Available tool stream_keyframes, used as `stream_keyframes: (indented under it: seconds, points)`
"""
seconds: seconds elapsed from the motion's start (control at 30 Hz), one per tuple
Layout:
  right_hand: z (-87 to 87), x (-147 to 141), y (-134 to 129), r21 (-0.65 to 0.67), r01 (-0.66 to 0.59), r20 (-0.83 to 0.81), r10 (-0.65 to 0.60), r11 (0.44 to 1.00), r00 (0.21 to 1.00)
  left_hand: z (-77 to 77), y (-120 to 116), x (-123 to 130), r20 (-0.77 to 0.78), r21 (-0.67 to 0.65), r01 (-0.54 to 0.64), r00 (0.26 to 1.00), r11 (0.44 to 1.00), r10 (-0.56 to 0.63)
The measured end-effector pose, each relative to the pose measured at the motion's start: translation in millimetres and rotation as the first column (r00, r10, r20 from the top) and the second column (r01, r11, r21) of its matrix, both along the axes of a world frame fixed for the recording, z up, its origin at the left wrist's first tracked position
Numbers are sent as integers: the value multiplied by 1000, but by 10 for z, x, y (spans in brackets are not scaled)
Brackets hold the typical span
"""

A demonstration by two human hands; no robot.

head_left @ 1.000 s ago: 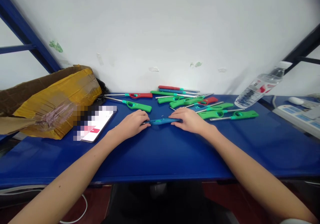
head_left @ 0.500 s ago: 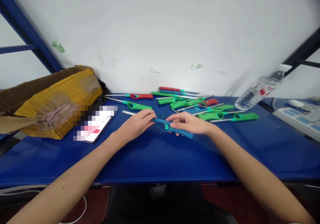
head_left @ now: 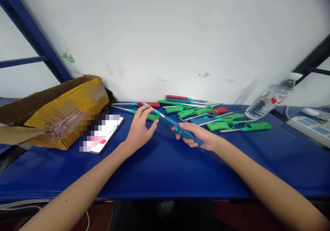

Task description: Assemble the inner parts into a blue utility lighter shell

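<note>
My right hand [head_left: 192,134] is wrapped round the blue handle of a long-necked lighter [head_left: 171,122], its metal rod pointing up and to the left. A teal collar [head_left: 157,113] sits partway along that rod. By the rod's far end is my left hand [head_left: 141,126], thumb spread away from bent fingers; whether the fingertips touch the rod I cannot tell. Behind the left hand lies a green lighter [head_left: 152,117], partly covered, and a red lighter [head_left: 154,104] rests further back. Several green, red and blue lighters lie in a loose pile [head_left: 192,112] beyond my right hand.
A taped cardboard box [head_left: 69,111] and a phone [head_left: 104,135] are on the left of the blue table [head_left: 165,176]. A water bottle [head_left: 270,99] leans at the right, near a white power strip [head_left: 309,126]. A white wall rises behind.
My left hand has let go near the front of the blue handle and moved up and left along the rod. The lighter has tilted, its tip rising; the teal collar now shows on the rod.
</note>
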State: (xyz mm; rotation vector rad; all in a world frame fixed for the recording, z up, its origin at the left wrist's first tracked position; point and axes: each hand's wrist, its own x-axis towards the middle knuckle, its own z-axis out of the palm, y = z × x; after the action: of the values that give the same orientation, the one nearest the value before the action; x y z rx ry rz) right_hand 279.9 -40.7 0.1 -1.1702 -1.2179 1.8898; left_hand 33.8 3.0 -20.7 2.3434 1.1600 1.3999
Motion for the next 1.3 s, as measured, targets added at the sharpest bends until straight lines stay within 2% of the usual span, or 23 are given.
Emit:
stream_keyframes:
  seconds: [0.03, 0.07, 0.1, 0.17, 0.23, 0.3, 0.43, 0.6, 0.67, 0.73, 0.83, 0.97, 1.13, 1.3]
  points:
    - [-7, 19, 6, -7, 5, -37, -5, 1000, 999, -6, 18, 19, 135, -168, 0, 991, 986, 23]
    - [-15, 35, 6, -8, -5, -82, 4, 1000, 997, -11, 39, 41, 262, -356, 40, 963, 934, 59]
    - [-24, 44, -2, -1, -17, -124, 17, 1000, 992, -16, 57, 65, 359, -506, 109, 929, 856, 94]
    - [-41, 40, -36, 20, -19, -181, 23, 1000, 983, -28, 77, 120, 498, -642, 272, 859, 717, 120]
    - [-53, 7, -88, -3, -20, -196, 19, 1000, 980, -49, 71, 175, 583, -668, 414, 808, 618, 89]
    - [-61, -39, -143, -75, -51, -182, 36, 996, 983, -78, 55, 218, 650, -650, 512, 758, 562, 61]
    - [-89, -124, -214, -165, -42, -171, 13, 985, 985, -125, 40, 246, 713, -629, 595, 698, 501, 66]
    - [-141, -186, -195, -154, 3, -181, -31, 988, 983, -111, 10, 256, 766, -616, 723, 642, 313, 27]
    - [-140, -186, -171, -152, 30, -175, -57, 988, 983, -93, -13, 267, 762, -633, 729, 646, 262, 44]
    - [-125, -167, -149, -165, 72, -134, -94, 984, 986, -75, -38, 273, 738, -665, 705, 672, 249, 68]
    - [-95, -121, -137, -187, 111, -31, -119, 976, 992, -62, -80, 261, 666, -730, 623, 741, 282, 85]
    - [-85, -94, -156, -119, 109, 63, -103, 987, 993, -74, -144, 217, 576, -772, 548, 818, 321, -12]
    - [-103, -125, -180, -77, 94, 141, -82, 993, 987, -79, -197, 189, 532, -778, 556, 831, 293, -163]
    - [-112, -130, -171, -88, 85, 141, -72, 993, 987, -41, -226, 197, 494, -767, 551, 834, 328, -245]
